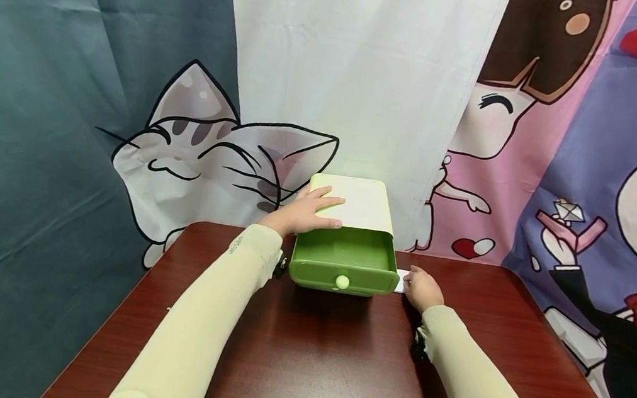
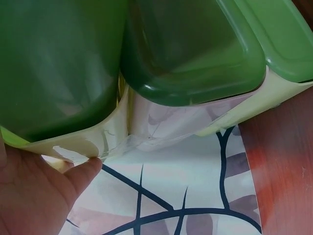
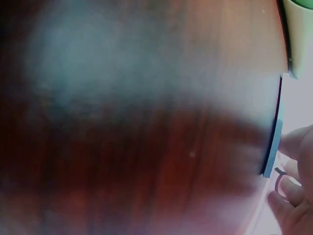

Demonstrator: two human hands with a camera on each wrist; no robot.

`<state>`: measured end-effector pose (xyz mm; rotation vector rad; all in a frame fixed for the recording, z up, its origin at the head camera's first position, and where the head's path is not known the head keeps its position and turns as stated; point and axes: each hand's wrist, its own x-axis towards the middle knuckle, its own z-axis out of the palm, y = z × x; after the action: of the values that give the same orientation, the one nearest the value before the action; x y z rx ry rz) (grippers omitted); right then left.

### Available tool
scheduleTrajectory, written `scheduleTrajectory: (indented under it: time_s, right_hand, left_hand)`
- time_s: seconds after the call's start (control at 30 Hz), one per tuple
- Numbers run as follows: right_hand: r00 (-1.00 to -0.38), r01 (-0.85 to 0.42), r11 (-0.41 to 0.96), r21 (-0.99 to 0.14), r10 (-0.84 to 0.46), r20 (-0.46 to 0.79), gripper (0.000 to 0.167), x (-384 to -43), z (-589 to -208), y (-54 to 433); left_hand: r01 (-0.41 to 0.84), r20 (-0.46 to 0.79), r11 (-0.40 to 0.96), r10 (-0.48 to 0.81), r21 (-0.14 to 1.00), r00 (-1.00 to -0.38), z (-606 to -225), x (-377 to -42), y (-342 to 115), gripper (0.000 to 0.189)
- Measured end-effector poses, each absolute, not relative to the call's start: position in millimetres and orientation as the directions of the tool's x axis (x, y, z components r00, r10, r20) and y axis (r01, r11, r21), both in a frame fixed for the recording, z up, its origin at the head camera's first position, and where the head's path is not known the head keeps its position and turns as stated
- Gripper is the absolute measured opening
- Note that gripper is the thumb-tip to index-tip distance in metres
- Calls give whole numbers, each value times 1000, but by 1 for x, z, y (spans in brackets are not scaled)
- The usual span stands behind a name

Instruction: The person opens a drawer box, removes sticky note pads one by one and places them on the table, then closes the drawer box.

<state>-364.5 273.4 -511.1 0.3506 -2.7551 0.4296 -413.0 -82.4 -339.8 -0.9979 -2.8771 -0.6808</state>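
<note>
A small cream and green drawer cabinet (image 1: 360,203) stands near the table's back edge. Its top green drawer (image 1: 344,278), with a round pale knob, is pulled out; the part of its inside that shows holds nothing. My left hand (image 1: 308,213) rests on the cabinet's top left side, fingers spread. Up close, the left hand (image 2: 44,191) touches the cream casing (image 2: 73,144) by the drawer. My right hand (image 1: 423,289) pinches a thin white flat object (image 1: 400,281) beside the cabinet. Fingers (image 3: 293,191) curl near its blue-grey edge (image 3: 273,147); its kind is unclear.
Lower green drawers (image 2: 195,58) sit under the top one. The dark red-brown table (image 1: 332,364) runs toward me. Behind it hangs a cloth (image 1: 364,70) printed with a cartoon cat and people, close behind the cabinet. Dark wrist straps (image 1: 419,345) circle both sleeves.
</note>
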Motion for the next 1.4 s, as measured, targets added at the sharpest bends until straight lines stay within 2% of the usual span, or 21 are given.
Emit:
scheduleTrajectory:
  time_s: [0.13,0.2,0.57,0.73,0.83,0.9,1.0,1.17,1.3,1.4]
  right_hand:
    - [-891,-353,920,-171,-275,362,13,-367,-513,272]
    - [-891,-349,922,-167,-271,365,14,-369,-516,272]
    - [-909,-281,903,-326,-140,394,23,-375,-522,268]
    - [-942,-162,887,-433,-9,335,10,-374,-521,261]
    - [-945,-106,849,-517,77,319,25,-370,-520,256]
    - [-925,-109,820,-562,123,359,32,-367,-517,252]
    - [-850,-185,767,-614,189,492,30,-363,-503,245]
    - [-632,-396,674,-623,292,718,19,-344,-463,231]
    - [-422,-601,625,-498,281,862,15,-309,-425,212]
    - [-240,-734,595,-328,225,944,11,-278,-394,189]
  left_hand:
    - [588,166,703,576,399,-801,-340,-412,-83,70]
    - [585,167,704,572,403,-803,-341,-412,-83,70]
    - [587,170,699,574,409,-801,-338,-412,-83,70]
    - [588,171,694,575,416,-800,-335,-411,-85,70]
    - [585,161,694,578,420,-800,-336,-411,-84,70]
    - [585,153,694,582,419,-799,-338,-412,-84,71]
    - [588,154,695,583,414,-797,-339,-411,-83,71]
    - [588,162,693,580,416,-798,-339,-410,-82,70]
    - [594,159,691,587,412,-794,-340,-410,-80,70]
    - [597,156,686,593,415,-790,-338,-410,-81,70]
